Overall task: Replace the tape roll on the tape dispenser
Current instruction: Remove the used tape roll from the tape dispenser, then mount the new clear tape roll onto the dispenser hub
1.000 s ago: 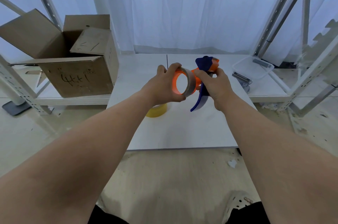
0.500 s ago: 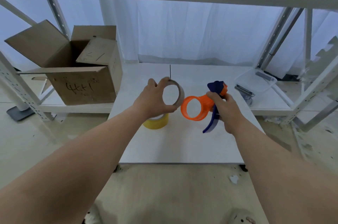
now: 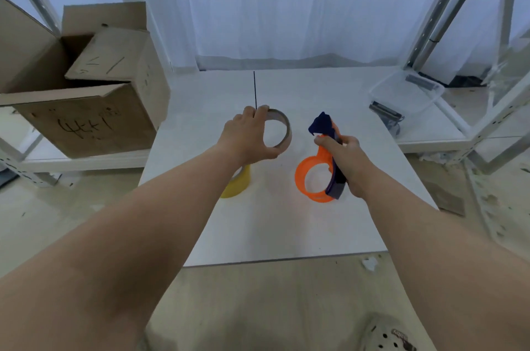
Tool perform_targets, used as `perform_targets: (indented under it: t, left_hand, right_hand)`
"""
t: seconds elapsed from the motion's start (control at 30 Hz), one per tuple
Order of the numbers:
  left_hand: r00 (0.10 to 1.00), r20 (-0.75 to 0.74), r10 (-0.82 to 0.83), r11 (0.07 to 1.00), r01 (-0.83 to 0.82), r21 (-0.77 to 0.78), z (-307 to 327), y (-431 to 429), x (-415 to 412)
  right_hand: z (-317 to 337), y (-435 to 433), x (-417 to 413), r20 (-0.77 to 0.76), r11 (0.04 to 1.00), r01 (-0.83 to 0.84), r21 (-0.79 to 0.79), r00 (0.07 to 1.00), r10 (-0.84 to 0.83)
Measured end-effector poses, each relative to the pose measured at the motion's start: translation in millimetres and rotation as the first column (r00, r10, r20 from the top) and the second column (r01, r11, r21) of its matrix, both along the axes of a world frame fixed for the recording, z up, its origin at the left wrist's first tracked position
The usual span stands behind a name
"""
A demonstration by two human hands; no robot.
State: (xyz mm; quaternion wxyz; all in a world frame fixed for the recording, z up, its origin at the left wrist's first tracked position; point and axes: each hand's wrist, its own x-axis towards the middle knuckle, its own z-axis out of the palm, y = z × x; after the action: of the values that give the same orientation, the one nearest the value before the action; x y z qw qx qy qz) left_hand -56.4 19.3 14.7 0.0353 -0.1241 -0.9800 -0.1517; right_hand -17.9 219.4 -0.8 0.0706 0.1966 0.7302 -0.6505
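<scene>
The dispenser [image 3: 325, 154], gripped by the right hand [image 3: 347, 158], now shows a bare hub. At its 9 o'clock the yellow tape roll [image 3: 238, 184] waits on the table [image 3: 286, 230]. At 11, the left hand [image 3: 246, 135] pinches the freed core [image 3: 289, 129]. Open table lies toward 6; a cardboard box [image 3: 86, 121] bounds 10.

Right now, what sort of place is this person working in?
Probably a storeroom or packing area: metal shelving on both sides, an open cardboard box, and a low white table used as a workbench.

Orange dispenser [image 3: 300, 178], seemingly empty core [image 3: 289, 135] alongside
</scene>
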Motion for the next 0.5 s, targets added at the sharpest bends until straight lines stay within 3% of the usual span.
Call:
perform_targets:
  t: [0.2,0.4,0.5]
  left_hand:
    - [0.997,0.081,0.000,0.966,0.021,-0.256,-37.6,15.7,-16.8]
    - [0.980,0.189,0.070,0.934,0.002,-0.357,-40.3,9.8,-23.2]
    - [0.971,0.229,0.073,0.950,0.002,-0.311,-31.8,-0.7,-13.8]
  right_hand:
    - [-22.6,5.5,-10.5,0.057,0.998,0.056,0.030,0.997,-0.058]
    - [-31.3,-3.5,-14.7,0.090,0.998,0.064,0.013,0.994,-0.065]
    - [-26.9,-9.7,-13.3,0.078,0.999,0.052,0.015,0.996,-0.053]
